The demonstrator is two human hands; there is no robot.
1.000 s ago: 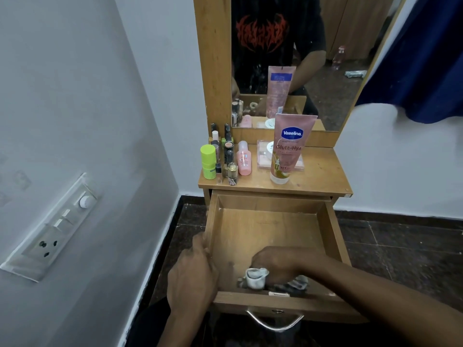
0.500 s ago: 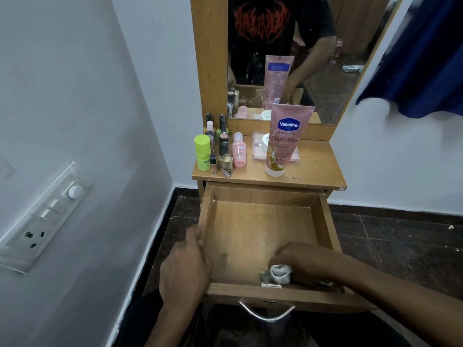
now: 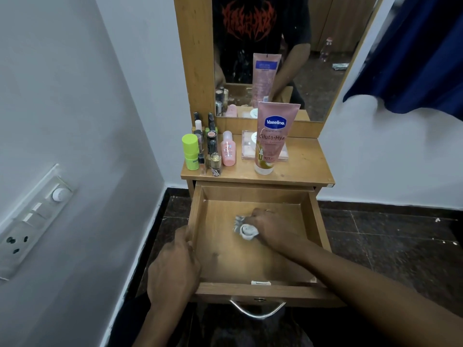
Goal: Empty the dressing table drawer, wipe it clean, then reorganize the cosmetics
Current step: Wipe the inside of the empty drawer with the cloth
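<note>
Since a second ago, the right hand has slid its wadded cloth from the drawer's near edge toward the middle. Left of that grip, the left hand clasps the drawer's left wall. Beyond the cloth, cosmetics and Vaseline tube stand on the tabletop.

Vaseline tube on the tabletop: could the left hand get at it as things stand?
Probably yes. The left hand only grips the drawer side wall, and the Vaseline tube stands at the tabletop's front with nothing before it.
</note>
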